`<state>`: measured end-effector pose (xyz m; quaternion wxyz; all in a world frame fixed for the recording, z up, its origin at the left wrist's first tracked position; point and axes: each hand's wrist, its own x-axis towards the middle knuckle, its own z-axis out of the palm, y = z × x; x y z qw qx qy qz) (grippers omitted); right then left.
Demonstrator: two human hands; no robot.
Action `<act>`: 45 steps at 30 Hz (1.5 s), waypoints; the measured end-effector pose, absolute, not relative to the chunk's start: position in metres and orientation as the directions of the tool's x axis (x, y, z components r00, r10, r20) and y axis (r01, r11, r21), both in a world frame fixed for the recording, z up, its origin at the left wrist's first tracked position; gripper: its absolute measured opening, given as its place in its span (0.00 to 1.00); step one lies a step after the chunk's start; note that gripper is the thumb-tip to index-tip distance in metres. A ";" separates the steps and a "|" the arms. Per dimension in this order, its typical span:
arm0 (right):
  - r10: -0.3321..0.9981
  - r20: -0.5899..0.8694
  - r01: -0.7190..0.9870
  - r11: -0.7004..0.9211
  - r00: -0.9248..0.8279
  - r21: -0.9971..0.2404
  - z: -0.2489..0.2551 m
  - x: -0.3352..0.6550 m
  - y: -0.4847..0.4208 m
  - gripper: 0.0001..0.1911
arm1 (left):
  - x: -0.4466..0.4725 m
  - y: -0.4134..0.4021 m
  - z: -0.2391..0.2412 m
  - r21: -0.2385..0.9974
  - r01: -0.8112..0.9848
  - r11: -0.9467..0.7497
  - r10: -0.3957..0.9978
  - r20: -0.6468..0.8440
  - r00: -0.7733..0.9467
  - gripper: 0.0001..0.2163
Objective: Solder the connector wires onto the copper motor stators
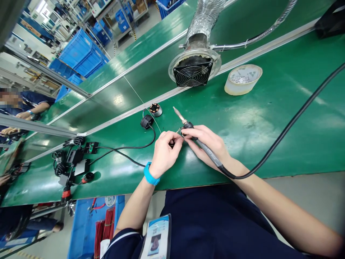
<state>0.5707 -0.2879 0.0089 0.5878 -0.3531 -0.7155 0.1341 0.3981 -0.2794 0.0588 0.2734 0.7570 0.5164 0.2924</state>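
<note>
My right hand (208, 144) is closed around a soldering iron (211, 155), its metal tip pointing up and away over the bench. The fingertips of the same hand also meet a small part with thin wires (183, 132), mostly covered by the fingers. My left hand (167, 149), with a blue wristband, pinches a small dark part (171, 144); its shape is largely hidden. A black cable (129, 157) runs under that wrist. Just beyond the hands lie a motor stator with copper windings (155, 109) and a round black cap (147, 122) on a cable.
A fan extractor (192, 73) on a foil duct hangs at the back. Right of it stands a pale round tub (242, 81) with silvery bits inside. Cabled black units (75, 156) crowd the bench's left. Below is a blue bin (83, 226) of red wires. Another person sits far left.
</note>
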 end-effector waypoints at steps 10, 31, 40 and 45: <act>0.690 0.639 0.334 0.546 0.340 -0.768 0.002 0.590 -0.305 0.10 | 0.410 -0.281 0.043 0.707 0.639 -0.303 0.950 0.277 0.145 0.07; 0.786 0.474 0.115 0.470 0.397 -0.875 0.003 0.586 -0.311 0.13 | 0.415 -0.283 0.040 0.705 0.648 -0.288 0.949 0.299 0.097 0.08; 0.773 0.489 0.104 0.492 0.405 -0.864 0.002 0.586 -0.312 0.13 | 0.413 -0.283 0.039 0.727 0.621 -0.294 0.948 0.304 0.092 0.08; 0.800 0.493 0.124 0.482 0.341 -0.867 0.001 0.587 -0.312 0.13 | 0.413 -0.282 0.039 0.722 0.629 -0.288 0.949 0.302 0.088 0.08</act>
